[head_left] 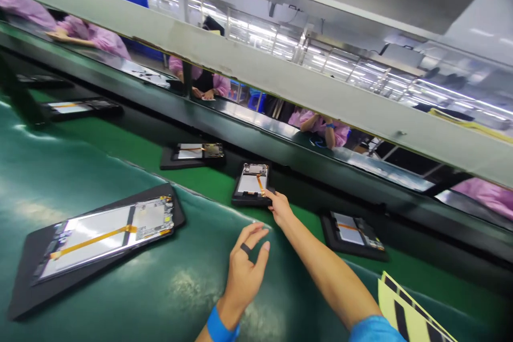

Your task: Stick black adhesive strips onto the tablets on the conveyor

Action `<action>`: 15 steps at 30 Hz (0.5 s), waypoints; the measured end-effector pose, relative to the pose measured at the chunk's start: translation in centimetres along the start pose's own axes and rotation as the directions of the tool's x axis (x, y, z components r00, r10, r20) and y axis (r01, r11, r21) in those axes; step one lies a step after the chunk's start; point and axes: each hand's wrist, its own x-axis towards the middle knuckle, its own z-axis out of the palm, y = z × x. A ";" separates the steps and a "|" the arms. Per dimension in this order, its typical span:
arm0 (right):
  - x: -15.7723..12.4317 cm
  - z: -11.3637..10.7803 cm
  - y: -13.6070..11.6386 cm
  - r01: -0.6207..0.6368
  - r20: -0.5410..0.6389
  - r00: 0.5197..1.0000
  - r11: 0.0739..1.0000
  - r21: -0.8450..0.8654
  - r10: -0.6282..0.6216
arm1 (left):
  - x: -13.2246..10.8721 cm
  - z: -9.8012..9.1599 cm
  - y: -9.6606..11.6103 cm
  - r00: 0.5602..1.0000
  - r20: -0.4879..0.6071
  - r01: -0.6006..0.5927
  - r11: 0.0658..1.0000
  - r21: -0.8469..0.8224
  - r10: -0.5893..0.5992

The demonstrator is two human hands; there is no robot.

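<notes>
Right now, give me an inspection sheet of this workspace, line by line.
Surface: dark green mat in front, green conveyor belt behind it.
Job's things: opened tablet in black tray on the belt; larger opened tablet on the mat.
Clutter: yellow-and-black striped card at lower right.
Fingers: right hand touches the tray's near edge; left hand open above the mat, holding nothing.
Cables: orange flex strips on the tablets.
Surroundings: more trays on the belt; people in pink sleeves across the line.
</notes>
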 end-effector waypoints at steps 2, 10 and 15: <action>-2.7 -3.4 -0.3 -0.014 -0.009 1.000 0.999 -0.031 0.013 | 0.1 -0.1 0.1 1.000 0.000 0.009 1.000 -0.009 -0.009; -22.0 -17.8 0.6 0.043 -0.189 0.981 0.998 -0.037 -0.050 | 0.2 -0.4 1.5 0.999 0.045 0.001 0.999 -0.048 0.001; -31.5 -21.2 5.4 -0.039 -0.418 0.907 0.998 0.052 0.057 | -0.3 0.0 2.3 0.994 0.107 0.041 0.999 -0.031 -0.037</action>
